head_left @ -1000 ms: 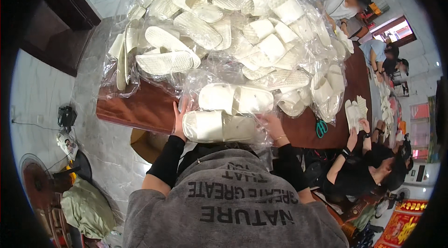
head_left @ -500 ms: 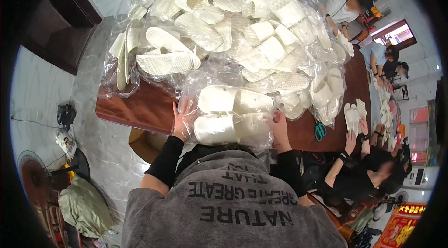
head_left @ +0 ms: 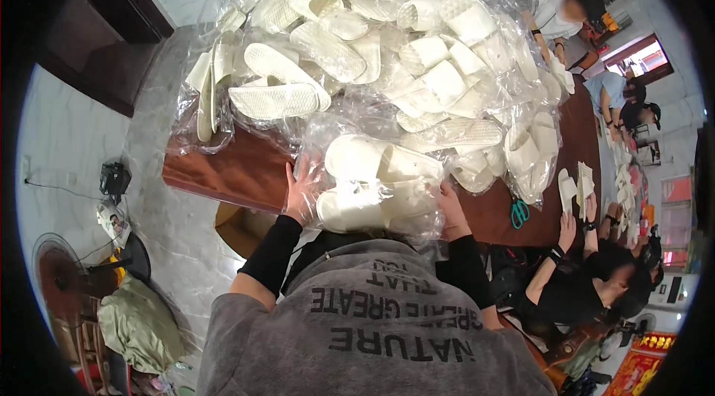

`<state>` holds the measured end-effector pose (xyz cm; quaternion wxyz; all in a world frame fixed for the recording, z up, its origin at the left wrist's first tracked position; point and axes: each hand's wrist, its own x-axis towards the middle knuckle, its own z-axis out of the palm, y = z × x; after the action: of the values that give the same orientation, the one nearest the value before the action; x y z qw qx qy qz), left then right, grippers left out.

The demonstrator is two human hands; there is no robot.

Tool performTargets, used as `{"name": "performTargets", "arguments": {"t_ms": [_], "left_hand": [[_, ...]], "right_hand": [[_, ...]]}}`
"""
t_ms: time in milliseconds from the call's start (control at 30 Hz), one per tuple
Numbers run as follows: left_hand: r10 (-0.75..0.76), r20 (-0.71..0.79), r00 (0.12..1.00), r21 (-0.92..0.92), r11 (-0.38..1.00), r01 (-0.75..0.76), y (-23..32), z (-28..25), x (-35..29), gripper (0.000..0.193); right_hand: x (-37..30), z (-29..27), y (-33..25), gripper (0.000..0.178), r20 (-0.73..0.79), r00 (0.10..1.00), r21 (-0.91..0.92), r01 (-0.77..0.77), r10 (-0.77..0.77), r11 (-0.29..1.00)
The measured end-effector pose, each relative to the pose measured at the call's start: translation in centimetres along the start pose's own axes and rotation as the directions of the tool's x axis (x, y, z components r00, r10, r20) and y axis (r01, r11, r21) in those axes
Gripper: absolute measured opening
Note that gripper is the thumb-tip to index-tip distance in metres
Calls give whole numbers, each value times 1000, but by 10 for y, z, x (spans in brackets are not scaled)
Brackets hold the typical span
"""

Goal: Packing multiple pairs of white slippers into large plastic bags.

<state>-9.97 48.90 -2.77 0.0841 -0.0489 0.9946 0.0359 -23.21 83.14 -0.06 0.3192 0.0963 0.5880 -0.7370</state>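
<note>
A pair of white slippers [head_left: 381, 161] in a clear plastic bag [head_left: 417, 231] lies at the table's near edge, close against my body. At the bag's left side my left hand [head_left: 301, 191] grips it, its fingers partly covered by shiny film. My right hand [head_left: 453, 211] is closed on the bag's right edge, with fingers curled at the slippers' toe end. Just beyond, a large heap of bagged white slippers [head_left: 328, 50] spreads over the dark red table [head_left: 223, 175].
Teal-handled scissors [head_left: 519, 212] lie right of my right hand. A co-worker [head_left: 577, 269] at the right handles a separate pair of white slippers [head_left: 576, 189]. A cardboard box [head_left: 237, 226] stands below the table's left edge; a fan [head_left: 59, 275] is farther left.
The bagged slippers have tilted slightly and sit a little differently between my hands, which keep hold of the bag. The co-worker's slippers at the right have moved apart.
</note>
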Motion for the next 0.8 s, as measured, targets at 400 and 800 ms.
{"name": "performTargets", "arguments": {"t_ms": [400, 800], "left_hand": [[-493, -202, 846, -892, 449, 48, -40, -72, -14, 29], [-161, -241, 957, -157, 980, 125, 6, -14, 26, 69]], "right_hand": [[9, 4, 30, 38, -135, 982, 58, 140, -131, 988], [-53, -74, -29, 26, -391, 704, -492, 385, -593, 781]]}}
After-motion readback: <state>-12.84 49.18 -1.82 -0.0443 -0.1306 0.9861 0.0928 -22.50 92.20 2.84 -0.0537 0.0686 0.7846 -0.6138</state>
